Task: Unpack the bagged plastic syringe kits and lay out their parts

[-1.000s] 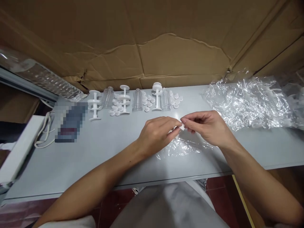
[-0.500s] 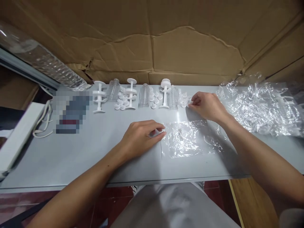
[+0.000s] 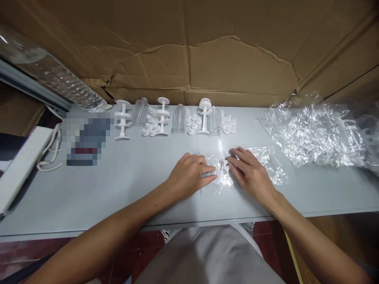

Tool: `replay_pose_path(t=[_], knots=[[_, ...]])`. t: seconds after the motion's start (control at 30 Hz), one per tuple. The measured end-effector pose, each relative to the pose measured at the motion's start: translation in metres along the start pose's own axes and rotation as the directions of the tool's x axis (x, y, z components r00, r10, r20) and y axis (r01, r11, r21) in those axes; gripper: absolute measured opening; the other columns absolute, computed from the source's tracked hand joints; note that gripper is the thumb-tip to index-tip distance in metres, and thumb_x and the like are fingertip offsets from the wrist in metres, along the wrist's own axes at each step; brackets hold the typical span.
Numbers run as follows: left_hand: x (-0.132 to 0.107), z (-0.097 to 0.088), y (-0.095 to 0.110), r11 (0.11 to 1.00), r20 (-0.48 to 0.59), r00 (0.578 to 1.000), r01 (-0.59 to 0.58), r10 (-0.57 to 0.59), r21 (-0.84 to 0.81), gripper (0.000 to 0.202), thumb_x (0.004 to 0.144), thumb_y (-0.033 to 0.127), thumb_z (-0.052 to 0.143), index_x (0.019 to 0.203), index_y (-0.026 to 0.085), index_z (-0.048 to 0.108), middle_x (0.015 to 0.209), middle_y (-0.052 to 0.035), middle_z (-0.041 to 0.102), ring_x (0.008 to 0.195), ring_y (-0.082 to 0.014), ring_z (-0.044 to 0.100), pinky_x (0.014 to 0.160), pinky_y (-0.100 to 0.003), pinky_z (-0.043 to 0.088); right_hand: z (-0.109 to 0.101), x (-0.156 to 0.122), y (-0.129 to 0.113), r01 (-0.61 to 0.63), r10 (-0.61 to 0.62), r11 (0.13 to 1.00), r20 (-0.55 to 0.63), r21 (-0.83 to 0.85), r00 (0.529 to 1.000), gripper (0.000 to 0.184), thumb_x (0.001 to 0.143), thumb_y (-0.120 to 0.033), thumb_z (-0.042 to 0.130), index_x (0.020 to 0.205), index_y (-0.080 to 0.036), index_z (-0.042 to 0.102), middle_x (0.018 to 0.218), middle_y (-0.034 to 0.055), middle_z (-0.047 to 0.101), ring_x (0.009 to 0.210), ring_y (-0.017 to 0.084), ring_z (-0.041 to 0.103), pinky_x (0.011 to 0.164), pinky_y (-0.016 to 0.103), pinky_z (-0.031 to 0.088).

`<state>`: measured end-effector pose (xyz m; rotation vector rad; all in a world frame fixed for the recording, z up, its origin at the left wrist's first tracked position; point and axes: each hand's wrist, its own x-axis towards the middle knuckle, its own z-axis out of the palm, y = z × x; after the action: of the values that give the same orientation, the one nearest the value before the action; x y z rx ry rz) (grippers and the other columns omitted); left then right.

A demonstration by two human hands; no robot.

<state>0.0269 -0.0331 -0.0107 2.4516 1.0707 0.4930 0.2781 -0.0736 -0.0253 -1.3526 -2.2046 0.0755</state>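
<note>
A transparent plastic bag (image 3: 274,167) lies flat on the grey table in front of me. My left hand (image 3: 191,175) rests at its left side, with thumb and forefinger apart over the film. My right hand (image 3: 250,169) lies over the bag's middle, fingers spread. Between the two hands is a small white cap-like piece (image 3: 224,167), close to my right fingertips; whether they touch it, I cannot tell. Behind stand ribbed transparent cylinders (image 3: 214,121), white rods with discs (image 3: 204,118) and small white caps (image 3: 229,125) in groups.
At the right, a pile of transparent bags (image 3: 319,138) with white parts covers the table. A large plastic bottle (image 3: 65,79), a white power strip (image 3: 26,165) and its cord are at the left, beside a blurred-out object (image 3: 89,140). Cardboard (image 3: 237,67) walls the back.
My right hand has moved from the small caps at the back toward me, onto the bag. My left hand has shifted slightly right. Small white piece now shows plainly between the hands.
</note>
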Motion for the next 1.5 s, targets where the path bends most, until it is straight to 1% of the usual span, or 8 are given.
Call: replay_pose_path(t=[0.2, 0.4, 0.53, 0.73, 0.93, 1.17, 1.33, 1.5], knots=[[0.003, 0.014, 0.004, 0.999, -0.156, 0.987, -0.024, 0.029, 0.031, 0.049, 0.092, 0.052, 0.080, 0.127, 0.018, 0.078, 0.081, -0.0008, 0.068, 0.073, -0.0176, 0.064, 0.080, -0.037, 0.042, 0.012, -0.006, 0.002, -0.028, 0.027, 0.999, -0.027, -0.020, 0.999, 0.030, 0.103, -0.024, 0.061, 0.130, -0.017, 0.073, 0.143, 0.0161, 0.068, 0.142, 0.035, 0.059, 0.117, 0.060, 0.050], [0.005, 0.008, 0.011, 0.999, -0.072, 0.997, 0.029, -0.033, -0.046, 0.032, 0.092, 0.037, 0.081, 0.116, 0.017, 0.076, 0.095, -0.0029, 0.076, 0.077, -0.0184, 0.067, 0.080, -0.037, 0.048, 0.013, -0.004, -0.005, -0.044, 0.043, 0.998, -0.026, -0.037, 0.999, 0.030, 0.103, -0.022, 0.058, 0.128, -0.017, 0.074, 0.142, 0.0163, 0.068, 0.141, 0.035, 0.059, 0.117, 0.059, 0.050], [0.001, -0.006, 0.013, 0.988, 0.006, 0.996, 0.094, -0.094, -0.123, 0.012, 0.093, 0.022, 0.075, 0.105, 0.021, 0.073, 0.104, -0.0009, 0.077, 0.076, -0.0154, 0.065, 0.076, -0.032, 0.051, 0.012, -0.002, -0.006, -0.043, 0.043, 0.997, -0.003, -0.061, 0.999, 0.028, 0.103, -0.022, 0.058, 0.125, -0.016, 0.074, 0.141, 0.0153, 0.068, 0.139, 0.035, 0.060, 0.116, 0.058, 0.050], [0.001, -0.052, 0.008, 0.993, 0.023, 0.993, 0.114, -0.113, -0.035, 0.028, 0.097, 0.026, 0.061, 0.122, 0.022, 0.073, 0.107, -0.0033, 0.075, 0.078, -0.0157, 0.065, 0.077, -0.032, 0.052, 0.010, -0.001, -0.007, -0.058, 0.060, 0.996, 0.026, -0.062, 0.998, 0.027, 0.105, -0.022, 0.054, 0.123, -0.017, 0.074, 0.140, 0.0142, 0.068, 0.137, 0.033, 0.060, 0.118, 0.056, 0.048], [0.071, -0.081, 0.015, 0.995, -0.047, 0.994, 0.094, -0.096, -0.041, 0.017, 0.093, 0.034, 0.069, 0.101, 0.021, 0.075, 0.092, -0.0017, 0.077, 0.082, -0.0184, 0.068, 0.079, -0.032, 0.050, 0.011, -0.001, -0.008, -0.062, 0.063, 0.997, 0.008, -0.045, 0.998, 0.028, 0.105, -0.023, 0.054, 0.122, -0.018, 0.075, 0.138, 0.0144, 0.069, 0.137, 0.033, 0.060, 0.117, 0.057, 0.049], [0.190, -0.032, 0.015, 0.995, -0.025, 0.995, -0.098, 0.099, 0.006, 0.020, 0.083, 0.016, 0.070, 0.101, 0.019, 0.077, 0.096, -0.0020, 0.076, 0.091, -0.0213, 0.070, 0.095, -0.042, 0.050, 0.013, 0.000, -0.009, -0.085, 0.085, 0.995, 0.012, -0.057, 0.996, 0.028, 0.106, -0.025, 0.054, 0.121, -0.019, 0.076, 0.140, 0.0139, 0.070, 0.138, 0.033, 0.060, 0.117, 0.057, 0.049], [0.217, -0.012, 0.013, 0.972, 0.146, 0.982, -0.143, 0.116, 0.186, 0.017, 0.075, 0.005, 0.070, 0.085, 0.016, 0.079, 0.083, -0.0034, 0.073, 0.098, -0.0293, 0.070, 0.108, -0.058, 0.041, 0.011, 0.001, -0.009, -0.074, 0.076, 0.995, 0.018, -0.068, 0.997, 0.029, 0.106, -0.026, 0.053, 0.121, -0.017, 0.076, 0.140, 0.0146, 0.069, 0.137, 0.033, 0.061, 0.117, 0.055, 0.050], [0.222, -0.023, 0.012, 0.977, 0.212, 0.976, -0.097, 0.056, 0.188, 0.008, 0.076, 0.009, 0.075, 0.081, 0.014, 0.078, 0.082, -0.0028, 0.070, 0.105, -0.0316, 0.070, 0.113, -0.061, 0.038, 0.011, 0.000, -0.009, -0.068, 0.069, 0.996, 0.016, -0.065, 0.998, 0.028, 0.106, -0.026, 0.054, 0.121, -0.017, 0.076, 0.140, 0.0147, 0.069, 0.137, 0.034, 0.061, 0.117, 0.055, 0.049]])
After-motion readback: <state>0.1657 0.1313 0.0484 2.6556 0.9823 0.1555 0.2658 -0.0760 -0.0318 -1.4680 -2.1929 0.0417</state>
